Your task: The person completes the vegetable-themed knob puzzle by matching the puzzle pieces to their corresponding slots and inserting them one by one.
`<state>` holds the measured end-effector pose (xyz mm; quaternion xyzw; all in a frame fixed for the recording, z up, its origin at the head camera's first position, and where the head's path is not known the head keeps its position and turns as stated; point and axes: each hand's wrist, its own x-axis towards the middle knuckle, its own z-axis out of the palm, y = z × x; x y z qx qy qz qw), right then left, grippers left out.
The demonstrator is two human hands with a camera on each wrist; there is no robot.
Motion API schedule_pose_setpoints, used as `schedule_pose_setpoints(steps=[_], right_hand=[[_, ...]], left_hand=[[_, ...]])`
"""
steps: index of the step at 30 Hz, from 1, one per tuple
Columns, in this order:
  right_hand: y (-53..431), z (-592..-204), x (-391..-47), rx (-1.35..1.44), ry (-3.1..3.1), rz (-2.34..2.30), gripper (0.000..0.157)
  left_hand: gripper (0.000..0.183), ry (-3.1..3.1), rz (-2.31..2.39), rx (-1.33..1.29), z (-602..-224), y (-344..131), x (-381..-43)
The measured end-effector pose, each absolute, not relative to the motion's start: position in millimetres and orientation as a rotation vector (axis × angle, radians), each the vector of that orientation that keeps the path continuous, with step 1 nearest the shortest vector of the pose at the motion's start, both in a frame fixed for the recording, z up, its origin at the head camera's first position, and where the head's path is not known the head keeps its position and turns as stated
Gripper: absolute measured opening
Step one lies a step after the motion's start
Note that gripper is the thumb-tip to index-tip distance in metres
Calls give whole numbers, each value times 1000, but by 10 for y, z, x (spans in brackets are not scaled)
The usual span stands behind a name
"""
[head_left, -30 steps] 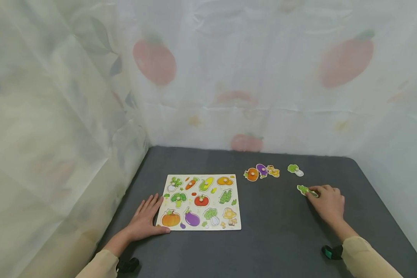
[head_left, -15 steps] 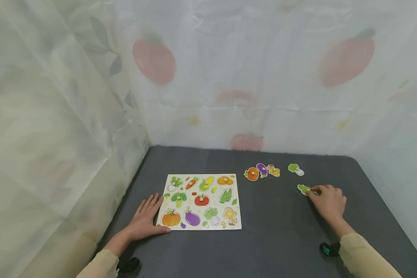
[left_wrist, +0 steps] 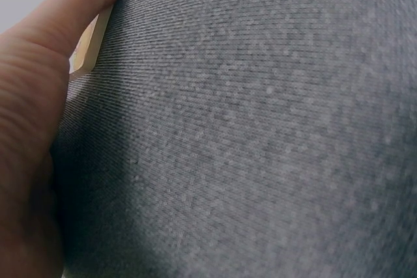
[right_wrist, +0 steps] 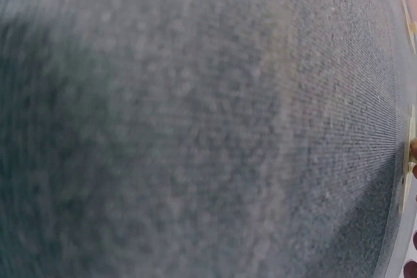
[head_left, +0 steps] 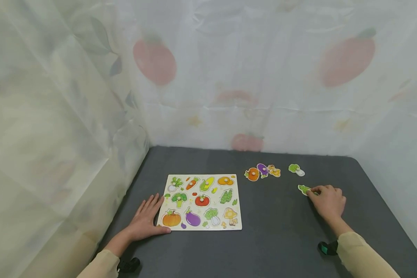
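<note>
In the head view my left hand (head_left: 145, 218) rests at the lower left corner of a wooden vegetable puzzle board (head_left: 203, 227). Its fingers lie straight along the left edge, and the thumb touches the front edge. My right hand (head_left: 328, 203), off to the right, pinches a green pea-pod puzzle piece (head_left: 303, 189) between thumb and fingers, low over the table; the fingers hide part of it. The left wrist view shows the thumb (left_wrist: 71, 4) against the board's corner (left_wrist: 88, 53). Only fingertips (right_wrist: 414, 151) appear at the right wrist view's edge.
Behind the right hand lie a bok choy piece (head_left: 296, 170) and a group with a pumpkin piece (head_left: 252, 174), an eggplant piece (head_left: 262, 170) and a mushroom piece (head_left: 274, 171). Printed curtains hang behind the dark grey table (head_left: 264, 247) and at its sides.
My right forearm has shifted slightly left while the hand keeps its pinch on the pea-pod puzzle piece. The left hand and the board have stayed in place.
</note>
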<state>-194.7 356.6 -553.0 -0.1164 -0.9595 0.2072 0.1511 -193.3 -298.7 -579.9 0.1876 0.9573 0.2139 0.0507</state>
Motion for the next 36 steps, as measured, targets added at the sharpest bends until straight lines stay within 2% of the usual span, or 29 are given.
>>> schedule_pose_setpoints(steps=[10,22,36], right_hand=[[3545,-5541,-1970,-323,-2728,622,29],[3510,-5599,-1993,-70,-2739,793,24],[3413,-5575,-1941,-220,-2787,867,29]], left_hand=[[125,2912,662,578,-5784,-2978,-1923],[125,2912,653,568,-5757,-2967,-1910],[125,2915,647,571,-5757,-2971,-1914]])
